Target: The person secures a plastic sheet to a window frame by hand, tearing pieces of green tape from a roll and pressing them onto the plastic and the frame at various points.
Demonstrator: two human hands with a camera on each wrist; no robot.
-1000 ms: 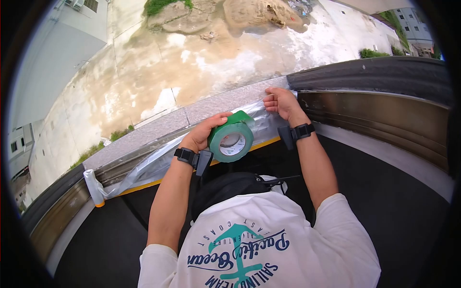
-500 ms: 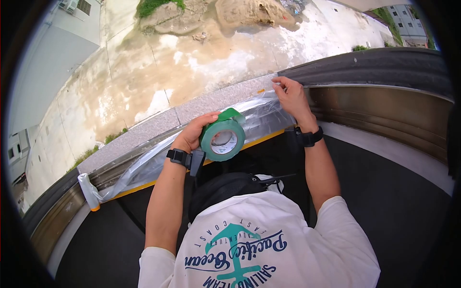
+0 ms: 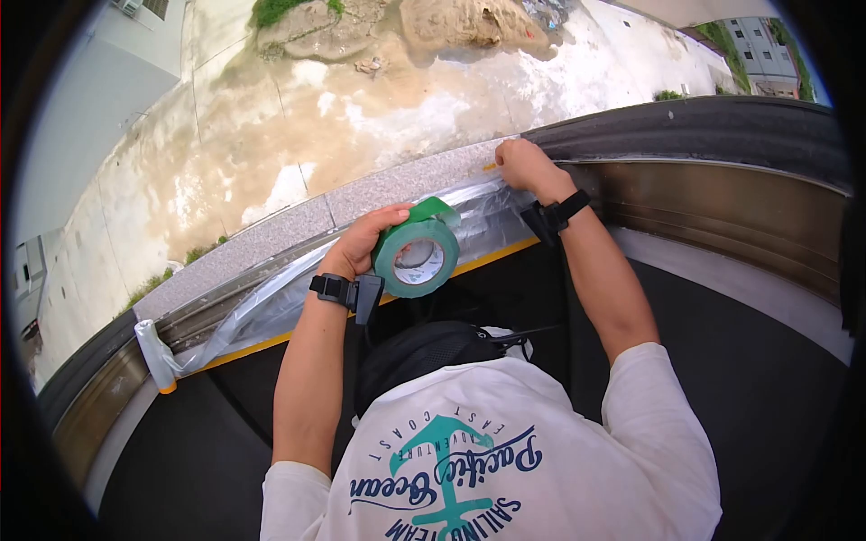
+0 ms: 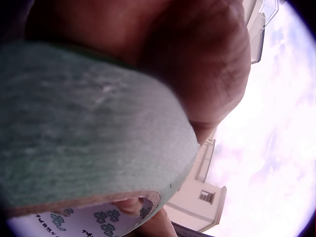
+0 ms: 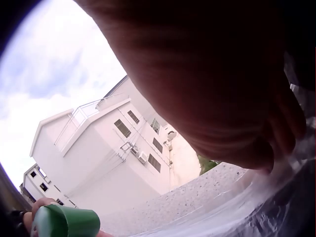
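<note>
Two hands share the work in the head view: the left hand [image 3: 361, 248] grips a roll of green tape [image 3: 417, 254], its fingers curled over the top of the roll, holding it up just above the clear plastic sheet [image 3: 298, 302] that lies along the ledge [image 3: 271, 236]. The right hand [image 3: 521, 167] sits at the far end of the sheet, fingers bent and pressing its edge onto the ledge near the dark rail [image 3: 722, 135]. A rolled end of the plastic [image 3: 153, 353] rests far to the left. To do this well, the right hand should likely keep the sheet flat and taut.

One thing fills the left wrist view: the tape [image 4: 84, 128], blurred, with fingers [image 4: 197, 69] wrapped around it.

Several fingers [image 5: 276, 128] in the right wrist view press down on crinkled plastic [image 5: 256, 207]; the green roll [image 5: 66, 220] shows low at the left.
</note>
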